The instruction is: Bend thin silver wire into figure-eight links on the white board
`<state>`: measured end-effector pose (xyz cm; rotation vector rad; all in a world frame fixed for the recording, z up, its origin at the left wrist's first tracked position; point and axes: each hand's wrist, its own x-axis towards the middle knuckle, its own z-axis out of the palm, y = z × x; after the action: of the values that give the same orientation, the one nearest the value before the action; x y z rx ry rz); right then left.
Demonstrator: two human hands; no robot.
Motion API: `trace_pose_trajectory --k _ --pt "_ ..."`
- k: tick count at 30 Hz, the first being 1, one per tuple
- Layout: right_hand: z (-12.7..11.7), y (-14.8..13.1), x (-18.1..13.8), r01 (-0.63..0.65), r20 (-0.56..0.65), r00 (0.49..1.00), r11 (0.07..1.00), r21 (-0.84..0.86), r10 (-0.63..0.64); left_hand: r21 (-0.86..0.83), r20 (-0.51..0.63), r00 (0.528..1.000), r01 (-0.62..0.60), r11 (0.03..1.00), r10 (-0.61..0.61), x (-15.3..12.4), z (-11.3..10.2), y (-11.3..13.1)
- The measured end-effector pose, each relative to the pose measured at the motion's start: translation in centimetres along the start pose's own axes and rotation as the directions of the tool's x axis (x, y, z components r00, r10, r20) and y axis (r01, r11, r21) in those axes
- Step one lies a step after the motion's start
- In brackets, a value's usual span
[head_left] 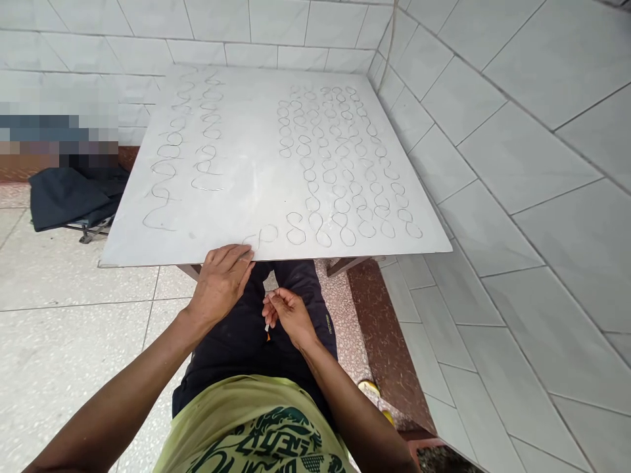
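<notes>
My left hand (223, 279) lies on the near edge of a white tabletop (246, 217), fingers stretched out and close together. A faint loop-shaped line (266, 234) runs beside its fingertips. Over my lap, my right hand (292, 315) is closed in a pinch. A small pale and orange thing (267, 334) shows below its fingers; I cannot make out what it is. Thin figure-eight lines (344, 228) stand in several rows on the right of the tabletop. Wavy, looping lines (163, 167) run along the left. Whether these are fine wire or drawn marks, I cannot tell.
Tiled walls (522, 164) border the table behind and on the right. A dark cloth (73, 197) lies over a low metal frame at the left, near a blurred patch. Table legs (345, 265) stand beyond my knees. A yellow object (369, 387) is on the floor.
</notes>
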<state>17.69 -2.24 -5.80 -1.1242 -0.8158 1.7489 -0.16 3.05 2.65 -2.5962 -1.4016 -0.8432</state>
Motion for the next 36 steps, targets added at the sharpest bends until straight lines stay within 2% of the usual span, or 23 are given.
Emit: trace_pose_trajectory --k 9,13,16,18,20,22,24,25,27,31,36 --pt "1.3 -1.6 0.6 0.028 0.031 0.999 1.0 -0.015 -0.027 0.022 -0.015 0.999 -0.029 0.999 0.029 -0.2 0.0 -0.2" --pt "1.5 -1.6 0.5 0.024 0.036 0.999 1.0 -0.014 -0.024 -0.038 0.009 1.0 -0.011 0.999 0.012 0.1 0.0 -0.3" --pt "1.6 -1.7 0.5 0.024 0.038 0.999 1.0 -0.013 -0.023 -0.161 0.014 0.998 0.056 0.985 -0.054 0.2 -0.3 0.0" --pt "1.6 -2.0 0.5 0.031 0.033 0.999 0.999 -0.012 -0.031 -0.287 -0.025 0.981 0.175 0.942 -0.19 0.2 -0.5 0.5" --pt "1.8 -2.6 0.5 0.048 0.02 0.999 0.999 -0.005 -0.048 -0.464 -0.029 0.911 0.351 0.813 -0.411 -0.1 -0.7 1.2" --pt "2.0 -3.5 0.7 0.071 0.004 0.997 0.997 0.008 -0.071 -0.654 0.057 0.787 0.495 0.573 -0.615 -0.4 -0.8 2.0" --pt "2.3 -4.3 0.8 0.092 -0.009 0.996 0.996 0.018 -0.091 -0.777 0.17 0.677 0.54 0.325 -0.716 -0.8 -0.7 2.7" --pt "2.4 -4.7 0.9 0.101 -0.011 0.995 0.995 0.015 -0.1 -0.812 0.212 0.646 0.534 0.235 -0.733 -1.0 -0.5 3.1" --pt "2.5 -5.2 1.0 0.123 -0.011 0.992 0.992 -0.021 -0.123 -0.852 0.266 0.627 0.509 0.127 -0.732 -1.5 -0.2 3.6" --pt "2.7 -5.7 0.9 0.22 -0.021 0.973 0.953 -0.207 -0.229 -0.878 0.349 0.629 0.479 -0.007 -0.695 -2.2 0.3 4.5" --pt "2.3 -5.7 0.4 0.322 -0.014 0.926 0.807 -0.495 -0.378 -0.853 0.472 0.601 0.496 -0.161 -0.645 -2.5 0.4 4.9"
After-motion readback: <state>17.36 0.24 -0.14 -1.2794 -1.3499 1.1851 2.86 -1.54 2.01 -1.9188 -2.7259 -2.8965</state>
